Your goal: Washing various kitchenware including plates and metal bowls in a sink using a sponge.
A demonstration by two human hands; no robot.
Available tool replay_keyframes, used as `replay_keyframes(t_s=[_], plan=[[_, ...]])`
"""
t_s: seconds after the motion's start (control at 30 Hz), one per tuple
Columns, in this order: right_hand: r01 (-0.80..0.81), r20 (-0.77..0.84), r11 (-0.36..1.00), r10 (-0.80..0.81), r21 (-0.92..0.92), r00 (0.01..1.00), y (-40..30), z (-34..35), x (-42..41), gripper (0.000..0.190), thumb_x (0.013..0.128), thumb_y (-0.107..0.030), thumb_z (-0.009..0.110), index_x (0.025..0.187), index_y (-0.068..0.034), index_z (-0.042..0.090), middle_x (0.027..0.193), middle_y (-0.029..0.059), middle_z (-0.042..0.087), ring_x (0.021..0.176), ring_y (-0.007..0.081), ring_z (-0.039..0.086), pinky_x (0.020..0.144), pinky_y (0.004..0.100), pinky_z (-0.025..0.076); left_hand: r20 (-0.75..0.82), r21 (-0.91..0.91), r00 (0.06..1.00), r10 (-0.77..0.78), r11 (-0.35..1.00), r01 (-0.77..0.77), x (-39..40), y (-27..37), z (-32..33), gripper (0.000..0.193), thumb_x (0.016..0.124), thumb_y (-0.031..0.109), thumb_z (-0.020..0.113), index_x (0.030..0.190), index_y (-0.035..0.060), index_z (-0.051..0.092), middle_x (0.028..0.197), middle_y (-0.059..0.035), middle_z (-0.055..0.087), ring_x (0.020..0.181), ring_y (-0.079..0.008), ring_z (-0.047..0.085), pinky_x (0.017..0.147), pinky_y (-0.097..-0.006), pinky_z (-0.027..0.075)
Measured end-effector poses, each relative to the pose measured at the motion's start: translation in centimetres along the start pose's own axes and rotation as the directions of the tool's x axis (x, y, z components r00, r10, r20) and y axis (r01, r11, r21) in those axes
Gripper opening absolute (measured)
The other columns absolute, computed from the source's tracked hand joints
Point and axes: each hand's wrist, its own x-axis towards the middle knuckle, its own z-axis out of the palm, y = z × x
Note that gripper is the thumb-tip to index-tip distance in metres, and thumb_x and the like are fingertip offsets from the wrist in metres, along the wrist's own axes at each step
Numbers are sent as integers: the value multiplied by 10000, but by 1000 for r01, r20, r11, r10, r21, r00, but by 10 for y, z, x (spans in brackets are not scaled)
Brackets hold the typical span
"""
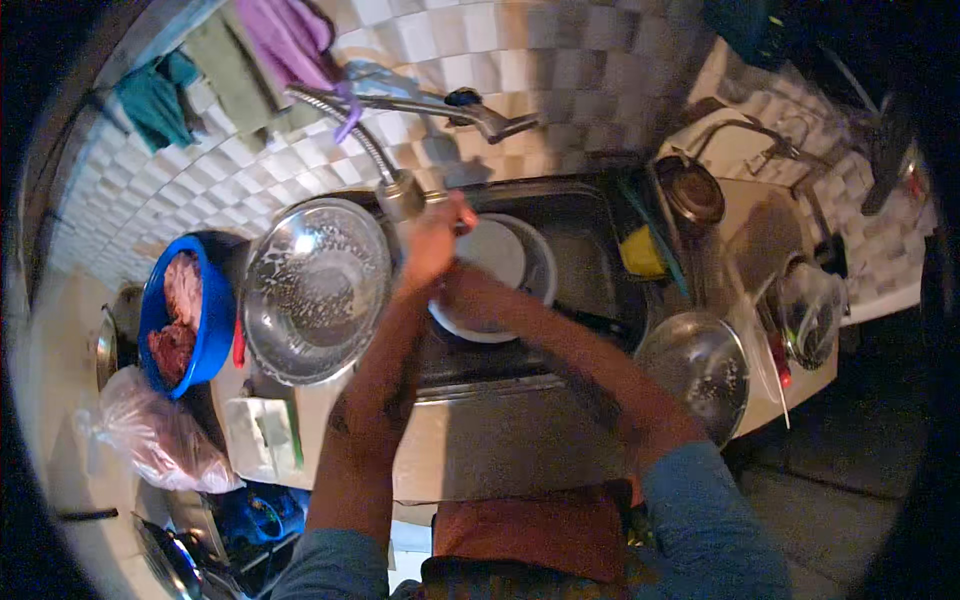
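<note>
My left hand (433, 236) is raised at the nozzle of the metal faucet (403, 196); whether its fingers close on anything is blurred. My right hand (465, 289) crosses close by, just below it, over a round white-rimmed bowl (544, 259) in the dark sink (592, 217). Its fingers are blurred and partly hidden behind the wrists. Inside the bowl lies a pale round shape. A large wet metal bowl (319, 292) with suds or droplets rests to the left of the sink.
At the left are a blue basin (217, 322) with raw meat (184, 292) and a tied plastic bag (161, 442). A yellow cup (643, 253), a glass or metal lid (697, 375) and other dishes crowd the right side. Cloths (289, 37) hang above.
</note>
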Motion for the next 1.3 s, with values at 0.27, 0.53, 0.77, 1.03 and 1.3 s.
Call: replay_keyframes(t_s=[0.27,0.53,0.77,1.03,1.3], plan=[[236,-95,834,-219,498,971,-20,-20,8,385,848,-187,533,1175,17,523,1140,255,554,1079,377,537,980,452,400,-94,544,944,316,811,-217,-44,-23,-56,251,911,178,477,994,31,663,984,-152,663,922,-316,624,857,-366,470],[-4,97,891,-45,455,994,3,-26,30,420,850,-224,535,1203,1,512,1138,239,566,1059,366,557,951,470,418,-123,145,974,189,975,-171,-115,-2,-54,301,895,274,584,1026,10,643,1028,-143,656,1015,-276,601,917,-352,434],[-83,-343,766,-186,-637,921,25,54,-26,414,903,-317,427,1080,6,615,1124,271,564,1077,451,512,913,495,421,-91,-917,758,-646,352,190,-207,-32,-102,555,895,367,573,1271,3,389,1136,-186,558,923,-346,604,874,-462,470],[-363,561,931,288,25,776,-13,-2,30,382,925,-283,475,1178,-8,553,1125,198,596,1067,239,542,934,366,415,-576,-101,771,-273,959,265,-225,-49,-163,330,902,154,422,1148,-63,450,1086,-194,558,912,-331,611,708,-418,560],[151,-48,893,-144,425,988,-34,-51,-12,347,904,-174,502,1175,36,556,1087,108,633,896,232,641,819,369,518,-219,466,965,-141,854,231,-246,-37,-141,424,705,105,759,1080,22,580,1074,-147,609,1010,-295,595,831,-396,510]])
